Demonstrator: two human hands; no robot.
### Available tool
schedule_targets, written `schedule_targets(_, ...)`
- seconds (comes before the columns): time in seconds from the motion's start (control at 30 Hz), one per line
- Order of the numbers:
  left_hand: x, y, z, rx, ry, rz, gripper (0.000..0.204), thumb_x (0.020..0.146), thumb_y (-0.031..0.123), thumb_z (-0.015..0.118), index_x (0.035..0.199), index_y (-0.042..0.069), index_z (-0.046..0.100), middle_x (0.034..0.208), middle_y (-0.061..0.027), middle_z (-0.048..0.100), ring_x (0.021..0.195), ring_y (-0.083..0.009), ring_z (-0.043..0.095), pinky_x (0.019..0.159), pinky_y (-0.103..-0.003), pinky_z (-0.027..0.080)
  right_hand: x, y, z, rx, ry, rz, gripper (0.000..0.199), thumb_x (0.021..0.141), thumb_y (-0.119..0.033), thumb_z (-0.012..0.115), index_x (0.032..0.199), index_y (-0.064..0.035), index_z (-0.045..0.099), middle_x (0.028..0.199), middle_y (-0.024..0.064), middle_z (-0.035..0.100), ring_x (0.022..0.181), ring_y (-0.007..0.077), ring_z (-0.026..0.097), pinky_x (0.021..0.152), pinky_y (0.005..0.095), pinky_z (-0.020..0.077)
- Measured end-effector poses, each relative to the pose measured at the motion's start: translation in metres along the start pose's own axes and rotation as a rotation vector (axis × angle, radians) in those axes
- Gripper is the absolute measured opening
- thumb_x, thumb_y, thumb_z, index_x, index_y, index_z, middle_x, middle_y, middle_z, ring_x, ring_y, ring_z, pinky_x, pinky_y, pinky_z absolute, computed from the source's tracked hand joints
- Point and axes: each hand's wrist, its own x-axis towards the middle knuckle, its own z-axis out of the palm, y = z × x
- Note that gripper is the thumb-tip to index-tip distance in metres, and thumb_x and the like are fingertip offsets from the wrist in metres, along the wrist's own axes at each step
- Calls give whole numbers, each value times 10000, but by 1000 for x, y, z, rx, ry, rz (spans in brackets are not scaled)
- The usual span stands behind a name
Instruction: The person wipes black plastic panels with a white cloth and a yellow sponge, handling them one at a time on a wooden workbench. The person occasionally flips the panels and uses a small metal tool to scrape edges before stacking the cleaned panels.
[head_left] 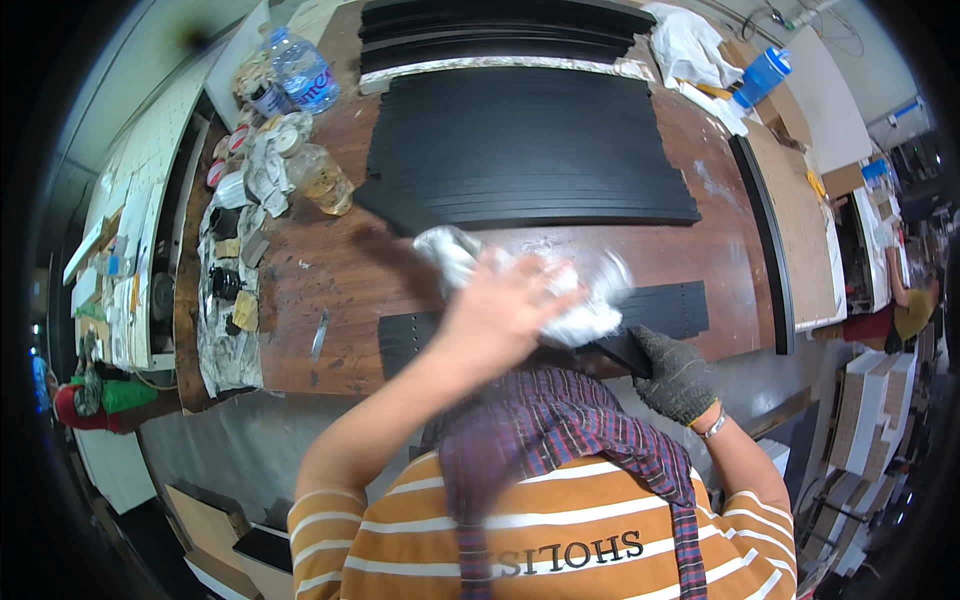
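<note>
1. Strip point(398, 210) slants over table point(285, 335) — probably light, stiff, smooth; hold by end or edges.
2. Right hand point(675, 375), gloved, grasps near end.
3. Left hand point(510, 300) — bare — clasps cloth point(592, 318) over strip's middle.

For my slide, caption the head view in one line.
Bare left hand presses a cloth to a black strip gripped by the gloved right hand.

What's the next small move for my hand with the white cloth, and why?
Probably slide the white cloth toward the far end of the black strip: your bare left hand is on the cloth over the strip's middle, your gloved right hand grips the near end, and the far end sticks out uncovered.
</note>
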Motion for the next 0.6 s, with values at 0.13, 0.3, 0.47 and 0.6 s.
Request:
schedule_targets(0.13,-18,-40,10,23,-12,-81,553,749,130,756,1284,241,672,1284,-45,686,1215,-253,625,1066,-515,469,3,-1,-20,-94,-25,-28,602,726,-125,715,1313,-85,588,1045,170,677,942,397,666,800,486,533)
schedule_targets(0.3,-124,-167,-27,-120,189,-716,298,850,136,738,1141,76,708,1126,-103,740,1011,-240,720,856,-365,579,-15,14,-37,-100,-33,-18,610,692,-156,782,1275,-96,615,990,151,664,916,378,665,778,481,528)
schedule_targets(0.47,-152,-156,-34,-1496,552,-1122,361,1036,317,627,1154,-22,662,970,-112,749,829,-199,719,761,-338,590,2,17,-31,-145,56,-115,608,654,-229,843,1216,-102,648,967,127,662,910,356,650,786,468,507)
schedule_targets(0.6,-131,-114,-13,-1601,567,-920,199,950,104,725,1110,-11,699,1001,-103,752,893,-163,718,794,-314,579,39,12,-27,-139,174,-205,583,631,-237,858,1165,-105,667,948,115,654,892,351,637,783,460,493)
